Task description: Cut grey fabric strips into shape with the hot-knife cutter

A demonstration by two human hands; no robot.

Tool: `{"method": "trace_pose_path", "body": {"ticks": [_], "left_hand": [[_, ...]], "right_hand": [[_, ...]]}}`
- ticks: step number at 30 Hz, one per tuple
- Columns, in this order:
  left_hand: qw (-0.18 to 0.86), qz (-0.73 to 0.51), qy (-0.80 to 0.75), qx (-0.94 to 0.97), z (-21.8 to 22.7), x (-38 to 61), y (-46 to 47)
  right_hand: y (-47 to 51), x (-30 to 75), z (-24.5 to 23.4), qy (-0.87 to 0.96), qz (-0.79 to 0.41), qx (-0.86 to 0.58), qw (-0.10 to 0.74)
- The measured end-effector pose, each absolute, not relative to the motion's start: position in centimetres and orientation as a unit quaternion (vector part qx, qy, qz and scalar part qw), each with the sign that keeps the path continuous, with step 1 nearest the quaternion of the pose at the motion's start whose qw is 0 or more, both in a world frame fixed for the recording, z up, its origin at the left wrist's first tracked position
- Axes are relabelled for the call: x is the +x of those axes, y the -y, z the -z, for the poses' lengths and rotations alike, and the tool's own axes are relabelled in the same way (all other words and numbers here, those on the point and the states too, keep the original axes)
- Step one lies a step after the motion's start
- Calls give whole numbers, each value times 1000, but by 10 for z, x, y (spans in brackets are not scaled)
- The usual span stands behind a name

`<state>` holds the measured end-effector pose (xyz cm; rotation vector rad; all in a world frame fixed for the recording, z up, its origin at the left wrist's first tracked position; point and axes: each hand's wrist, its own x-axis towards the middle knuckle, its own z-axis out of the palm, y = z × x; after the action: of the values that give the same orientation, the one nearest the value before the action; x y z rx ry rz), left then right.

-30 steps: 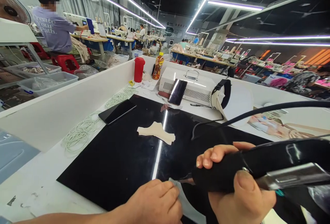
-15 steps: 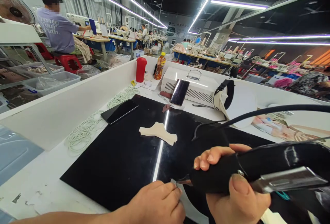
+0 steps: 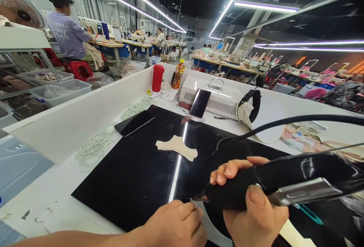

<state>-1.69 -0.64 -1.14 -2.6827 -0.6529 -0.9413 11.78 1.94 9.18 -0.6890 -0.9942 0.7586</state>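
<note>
My right hand (image 3: 253, 213) is wrapped around a black hand-held tool (image 3: 278, 180) with a cable running off to the right; its tip points left, down at the black mat (image 3: 127, 178). My left hand (image 3: 173, 226) rests at the mat's near edge, fingers curled and pressed on a thin pale grey piece (image 3: 209, 228) that lies just below the tool's tip. A cream fabric piece (image 3: 178, 147) lies on the mat further away, untouched.
A black phone (image 3: 134, 123) and white elastic rings (image 3: 93, 146) lie left of the mat. At the back stand a white machine box (image 3: 218, 97) with a second phone (image 3: 200, 103) leaning on it, a red cup (image 3: 157, 77) and a bottle (image 3: 178, 74). Other people work at distant tables.
The tool and my right hand have shifted slightly left. My left hand stays on the pale grey piece. The view has drifted a little.
</note>
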Motion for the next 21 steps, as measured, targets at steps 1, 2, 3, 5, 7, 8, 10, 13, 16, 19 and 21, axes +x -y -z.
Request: {"method": "trace_pose_path", "body": {"ticks": [1, 2, 3, 5, 7, 8, 10, 13, 16, 19, 21], "left_hand": [[112, 319, 223, -915, 11, -17, 6], [113, 317, 222, -915, 11, -17, 6], [113, 311, 223, -917, 11, -17, 6], [111, 292, 224, -923, 10, -18, 6], [108, 289, 224, -925, 10, -18, 7], [107, 291, 221, -925, 9, -19, 7], [101, 303, 217, -922, 6, -20, 8], [72, 297, 215, -928, 0, -23, 11], [51, 298, 222, -927, -6, -24, 12], [46, 300, 226, -926, -9, -25, 12], [45, 304, 226, -925, -9, -24, 12]], "right_hand": [[-20, 118, -90, 455, -349, -317, 755], [-20, 118, -89, 455, -351, -317, 755], [-20, 119, -89, 455, -352, -315, 755], [-20, 121, -90, 460, -359, -311, 750], [-18, 126, -94, 473, -365, -314, 738], [-16, 129, -96, 479, -363, -319, 733], [-9, 137, -101, 482, -352, -334, 729], [3, 151, -102, 468, -322, -354, 744], [15, 165, -98, 451, -284, -372, 760], [26, 176, -97, 436, -286, -402, 753], [32, 179, -99, 425, -302, -423, 741]]}}
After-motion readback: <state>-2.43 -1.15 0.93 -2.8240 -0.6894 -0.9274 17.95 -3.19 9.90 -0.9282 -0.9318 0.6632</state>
